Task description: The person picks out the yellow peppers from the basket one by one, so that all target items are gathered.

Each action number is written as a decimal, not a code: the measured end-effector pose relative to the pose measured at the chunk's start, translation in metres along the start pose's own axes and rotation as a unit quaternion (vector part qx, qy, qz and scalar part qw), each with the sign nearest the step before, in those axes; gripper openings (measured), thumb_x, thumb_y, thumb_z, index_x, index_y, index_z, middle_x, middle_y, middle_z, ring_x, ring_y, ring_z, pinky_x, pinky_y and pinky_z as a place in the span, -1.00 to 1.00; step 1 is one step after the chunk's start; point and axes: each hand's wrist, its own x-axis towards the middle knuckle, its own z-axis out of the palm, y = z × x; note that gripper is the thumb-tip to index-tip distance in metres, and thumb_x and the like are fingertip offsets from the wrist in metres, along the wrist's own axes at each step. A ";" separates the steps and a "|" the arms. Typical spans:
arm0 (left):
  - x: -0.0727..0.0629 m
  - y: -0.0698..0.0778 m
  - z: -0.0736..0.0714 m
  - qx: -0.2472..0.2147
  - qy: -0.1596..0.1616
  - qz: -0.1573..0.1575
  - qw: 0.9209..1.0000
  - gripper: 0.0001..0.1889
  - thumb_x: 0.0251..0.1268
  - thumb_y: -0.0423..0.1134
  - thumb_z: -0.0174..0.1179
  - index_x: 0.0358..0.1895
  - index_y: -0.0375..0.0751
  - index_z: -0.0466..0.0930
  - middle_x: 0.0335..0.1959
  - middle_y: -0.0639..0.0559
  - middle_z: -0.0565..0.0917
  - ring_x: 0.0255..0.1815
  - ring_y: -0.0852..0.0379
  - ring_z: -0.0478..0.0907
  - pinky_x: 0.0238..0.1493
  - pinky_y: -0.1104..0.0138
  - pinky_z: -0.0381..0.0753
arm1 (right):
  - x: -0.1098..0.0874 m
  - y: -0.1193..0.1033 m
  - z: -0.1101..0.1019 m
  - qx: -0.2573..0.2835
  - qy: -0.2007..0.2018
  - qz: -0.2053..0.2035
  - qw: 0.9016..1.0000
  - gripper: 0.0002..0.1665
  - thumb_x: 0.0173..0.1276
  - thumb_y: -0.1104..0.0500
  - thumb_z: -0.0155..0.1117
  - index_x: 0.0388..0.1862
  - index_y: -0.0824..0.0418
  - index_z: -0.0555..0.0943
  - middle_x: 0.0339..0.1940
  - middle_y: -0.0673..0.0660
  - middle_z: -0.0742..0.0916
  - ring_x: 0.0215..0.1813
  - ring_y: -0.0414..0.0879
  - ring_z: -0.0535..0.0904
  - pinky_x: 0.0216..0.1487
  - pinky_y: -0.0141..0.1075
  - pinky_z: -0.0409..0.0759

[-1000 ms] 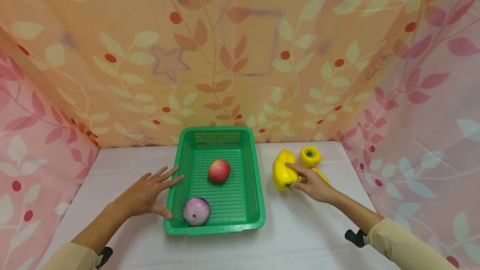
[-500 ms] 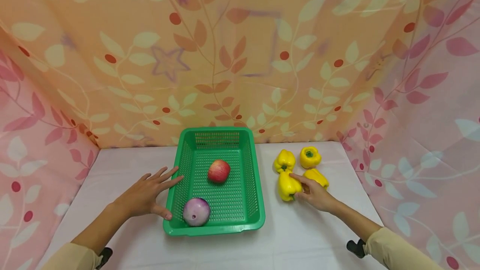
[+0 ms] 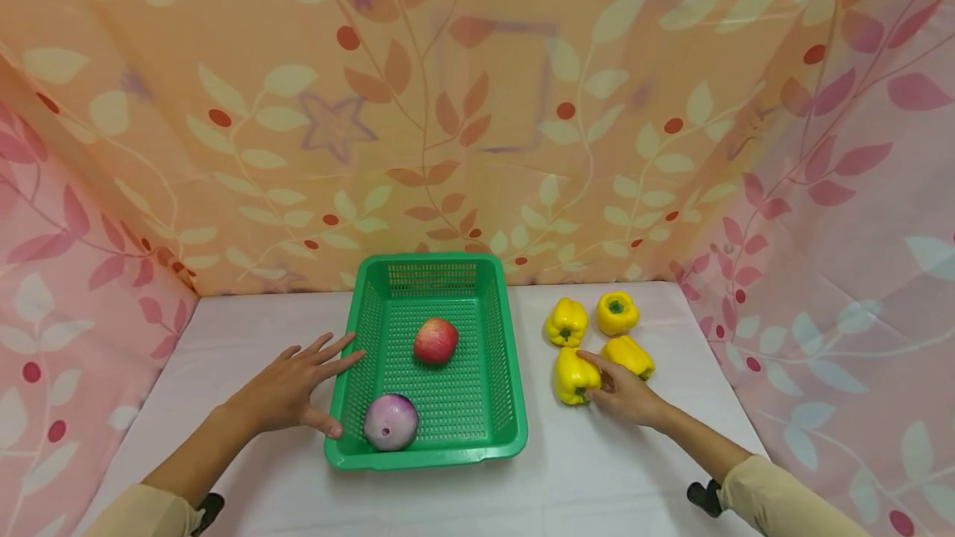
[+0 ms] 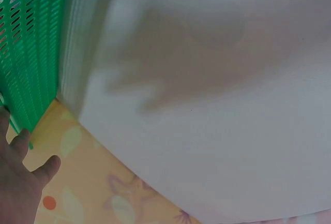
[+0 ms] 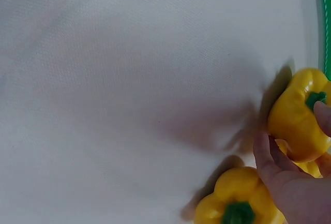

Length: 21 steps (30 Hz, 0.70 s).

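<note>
My right hand (image 3: pixel 625 392) holds a yellow bell pepper (image 3: pixel 573 375) on the white table, with the thumb near its green stem in the right wrist view. Three other yellow bell peppers are close by: one (image 3: pixel 567 321) just behind it, one (image 3: pixel 618 312) at the back right, and one (image 3: pixel 629 356) beside my fingers. At the left side of a green basket (image 3: pixel 515 371), my left hand (image 3: pixel 291 388) spreads its fingers by the rim and grips nothing. Inside the basket lie a red apple (image 3: pixel 436 341) and a round purple vegetable (image 3: pixel 391 421), whose kind I cannot tell.
The white cloth-covered table (image 3: pixel 567 479) extends around the basket and peppers. Patterned cloth walls (image 3: pixel 462 189) rise behind the table and along both sides. In the left wrist view, the basket's slotted wall (image 4: pixel 36 43) stands at the upper left.
My right hand has drawn its pepper toward me, away from the pepper behind it, opening a view of the one at its right. My left hand has stayed in place.
</note>
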 end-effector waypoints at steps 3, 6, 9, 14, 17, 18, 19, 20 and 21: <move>0.001 0.000 0.001 -0.001 0.000 0.002 1.000 0.16 -0.24 0.52 0.33 0.51 -0.01 0.29 0.56 -0.15 0.20 0.48 -0.42 0.16 0.19 -0.44 0.26 | -0.001 0.000 -0.001 -0.005 -0.002 0.005 1.000 -0.19 0.38 0.36 0.27 0.55 0.32 0.19 0.43 0.39 0.41 0.35 0.23 0.38 0.38 0.19 0.29; 0.001 0.000 0.001 0.000 0.001 0.004 1.000 0.16 -0.24 0.52 0.33 0.51 -0.01 0.28 0.56 -0.15 0.20 0.48 -0.42 0.16 0.19 -0.44 0.26 | -0.002 -0.003 -0.003 -0.006 -0.006 0.014 1.000 -0.17 0.37 0.35 0.29 0.56 0.32 0.17 0.47 0.37 0.38 0.42 0.27 0.33 0.40 0.21 0.23; 0.001 0.000 0.001 -0.002 0.004 0.008 1.000 0.15 -0.23 0.50 0.36 0.51 -0.02 0.29 0.55 -0.16 0.20 0.47 -0.43 0.17 0.19 -0.44 0.26 | -0.003 -0.009 -0.010 -0.001 -0.009 0.021 1.000 -0.13 0.36 0.33 0.32 0.57 0.30 0.16 0.50 0.39 0.33 0.47 0.37 0.25 0.39 0.24 0.21; -0.001 0.001 -0.002 0.003 0.015 0.021 1.000 0.14 -0.23 0.46 0.39 0.49 -0.06 0.32 0.53 -0.19 0.24 0.43 -0.47 0.20 0.15 -0.45 0.29 | -0.003 -0.030 -0.035 0.007 0.002 0.031 0.999 -0.12 0.39 0.26 0.32 0.59 0.24 0.13 0.55 0.42 0.21 0.44 0.48 0.24 0.31 0.23 0.35; -0.001 0.001 -0.006 0.015 0.014 0.021 1.000 0.15 -0.25 0.50 0.36 0.48 -0.05 0.33 0.52 -0.18 0.26 0.43 -0.46 0.22 0.15 -0.44 0.30 | -0.001 -0.044 -0.055 -0.030 0.026 0.020 0.999 -0.13 0.42 0.16 0.30 0.59 0.23 0.13 0.55 0.41 0.21 0.40 0.47 0.29 0.25 0.21 0.46; -0.001 0.001 -0.007 0.017 0.011 0.020 1.000 0.15 -0.26 0.52 0.34 0.48 -0.05 0.34 0.52 -0.18 0.27 0.42 -0.46 0.23 0.15 -0.44 0.30 | -0.001 -0.048 -0.062 -0.054 0.038 0.014 0.998 -0.13 0.42 0.13 0.30 0.59 0.24 0.12 0.54 0.41 0.22 0.39 0.47 0.31 0.22 0.22 0.48; -0.001 0.001 -0.008 0.018 0.007 0.016 1.000 0.16 -0.26 0.53 0.33 0.48 -0.04 0.34 0.52 -0.18 0.27 0.43 -0.45 0.23 0.16 -0.44 0.29 | 0.000 -0.051 -0.069 -0.080 0.053 0.006 0.995 -0.12 0.42 0.11 0.31 0.59 0.24 0.13 0.54 0.41 0.24 0.38 0.47 0.32 0.21 0.26 0.47; -0.001 0.001 -0.010 0.018 0.001 0.011 1.000 0.16 -0.27 0.55 0.32 0.48 -0.04 0.33 0.52 -0.18 0.27 0.43 -0.45 0.23 0.17 -0.44 0.28 | 0.000 -0.054 -0.076 -0.111 0.068 0.003 0.991 -0.11 0.41 0.09 0.32 0.58 0.24 0.13 0.53 0.42 0.25 0.38 0.47 0.30 0.20 0.29 0.45; -0.001 0.002 -0.011 0.019 -0.003 0.008 1.000 0.17 -0.27 0.55 0.31 0.48 -0.04 0.33 0.52 -0.18 0.27 0.43 -0.44 0.24 0.17 -0.44 0.27 | 0.000 -0.056 -0.083 -0.139 0.083 -0.003 0.987 -0.10 0.40 0.09 0.33 0.58 0.24 0.12 0.52 0.43 0.25 0.39 0.47 0.28 0.21 0.34 0.41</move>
